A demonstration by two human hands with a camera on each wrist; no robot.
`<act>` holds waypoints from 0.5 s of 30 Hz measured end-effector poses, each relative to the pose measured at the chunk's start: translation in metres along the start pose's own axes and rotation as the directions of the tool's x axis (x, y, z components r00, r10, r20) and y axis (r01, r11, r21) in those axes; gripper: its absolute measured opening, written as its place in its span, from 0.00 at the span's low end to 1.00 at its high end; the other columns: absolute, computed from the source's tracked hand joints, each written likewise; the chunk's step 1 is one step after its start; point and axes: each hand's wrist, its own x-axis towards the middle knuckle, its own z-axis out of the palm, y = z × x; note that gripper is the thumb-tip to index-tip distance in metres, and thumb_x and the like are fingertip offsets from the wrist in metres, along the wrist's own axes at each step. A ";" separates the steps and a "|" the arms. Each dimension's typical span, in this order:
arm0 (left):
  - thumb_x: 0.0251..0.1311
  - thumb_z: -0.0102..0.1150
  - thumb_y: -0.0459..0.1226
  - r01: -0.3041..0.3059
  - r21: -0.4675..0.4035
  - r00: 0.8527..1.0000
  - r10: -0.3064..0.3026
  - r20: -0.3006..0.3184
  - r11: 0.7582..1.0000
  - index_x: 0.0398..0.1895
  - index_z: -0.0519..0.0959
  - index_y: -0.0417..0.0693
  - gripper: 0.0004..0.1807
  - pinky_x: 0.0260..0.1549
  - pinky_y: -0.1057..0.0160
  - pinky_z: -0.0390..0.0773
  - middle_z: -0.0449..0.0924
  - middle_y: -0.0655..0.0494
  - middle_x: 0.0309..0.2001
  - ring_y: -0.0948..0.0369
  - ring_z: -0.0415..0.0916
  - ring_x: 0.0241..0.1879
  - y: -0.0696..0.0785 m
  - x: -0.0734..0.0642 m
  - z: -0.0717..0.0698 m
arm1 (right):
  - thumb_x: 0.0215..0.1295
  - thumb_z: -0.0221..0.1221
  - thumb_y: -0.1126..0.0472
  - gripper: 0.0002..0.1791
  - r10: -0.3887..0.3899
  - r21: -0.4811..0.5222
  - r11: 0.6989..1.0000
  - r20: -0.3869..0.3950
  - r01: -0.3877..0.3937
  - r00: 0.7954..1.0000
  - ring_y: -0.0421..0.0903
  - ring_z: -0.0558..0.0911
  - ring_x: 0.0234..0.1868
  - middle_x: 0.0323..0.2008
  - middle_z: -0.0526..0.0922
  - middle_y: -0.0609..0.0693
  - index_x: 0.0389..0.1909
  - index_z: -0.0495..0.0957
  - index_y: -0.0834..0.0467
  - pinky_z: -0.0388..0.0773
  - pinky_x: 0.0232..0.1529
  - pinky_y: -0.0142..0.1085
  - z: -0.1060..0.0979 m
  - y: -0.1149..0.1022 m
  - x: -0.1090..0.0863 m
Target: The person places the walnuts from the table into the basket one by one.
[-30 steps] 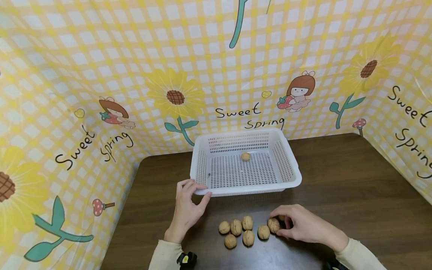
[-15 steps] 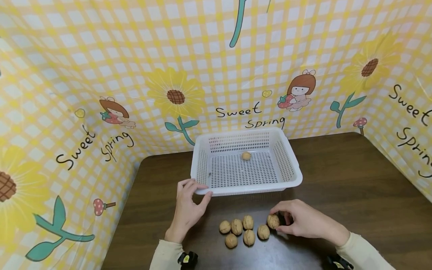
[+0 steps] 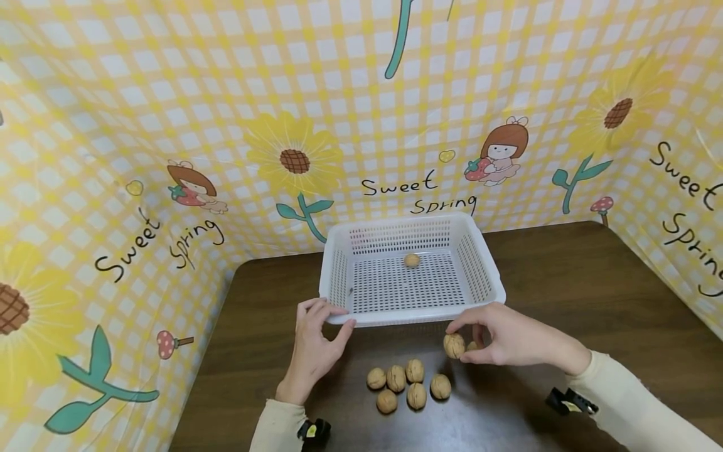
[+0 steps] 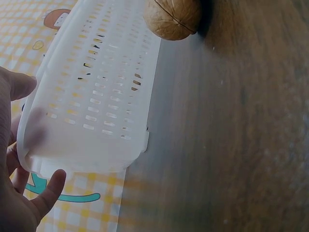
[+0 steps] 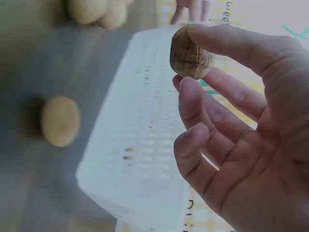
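Note:
A walnut (image 3: 454, 345) is pinched between the thumb and fingers of my right hand (image 3: 505, 336), just in front of the basket. The right wrist view shows this walnut (image 5: 190, 53) at the fingertips, with the other fingers loosely curled beneath it. A bit of another walnut (image 3: 473, 346) shows behind the right fingers, mostly hidden. My left hand (image 3: 317, 345) grips the front left corner of the white plastic basket (image 3: 407, 317), fingers over the rim and thumb outside. One walnut (image 3: 412, 260) lies inside the basket, towards the back.
Several walnuts (image 3: 396, 378) rest in a loose group on the dark wooden table (image 3: 565, 282), in front of the basket. A single walnut (image 3: 440, 387) sits right of them. A yellow checked cloth (image 3: 361, 125) surrounds the table at the back and sides.
My right hand has lifted the walnut off the table and carried it up and slightly left, towards the basket. The left hand and basket stay in place.

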 end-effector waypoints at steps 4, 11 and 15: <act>0.59 0.77 0.40 -0.013 0.005 1.000 0.013 -0.003 1.000 0.40 0.87 0.52 0.08 0.64 0.44 0.65 0.87 0.53 0.44 0.45 0.70 0.61 0.000 0.000 0.000 | 0.66 0.74 0.54 0.17 0.014 0.001 1.000 0.002 -0.014 1.000 0.29 0.76 0.26 0.30 0.82 0.36 0.54 0.86 0.50 0.75 0.26 0.29 -0.015 -0.004 0.007; 0.59 0.77 0.39 -0.007 0.007 1.000 0.007 -0.003 1.000 0.39 0.87 0.53 0.08 0.64 0.45 0.65 0.87 0.53 0.44 0.45 0.70 0.61 0.001 -0.001 0.000 | 0.64 0.75 0.51 0.19 0.037 -0.014 0.999 0.007 -0.037 0.999 0.32 0.78 0.28 0.30 0.83 0.35 0.54 0.87 0.49 0.76 0.27 0.30 -0.036 -0.006 0.019; 0.59 0.77 0.40 0.004 0.007 1.000 -0.004 0.003 1.000 0.39 0.87 0.52 0.08 0.65 0.45 0.65 0.88 0.52 0.45 0.46 0.70 0.62 0.002 -0.001 -0.001 | 0.63 0.75 0.52 0.20 0.040 0.000 0.999 0.003 -0.040 0.999 0.34 0.79 0.30 0.34 0.85 0.38 0.55 0.87 0.49 0.76 0.27 0.31 -0.047 -0.007 0.025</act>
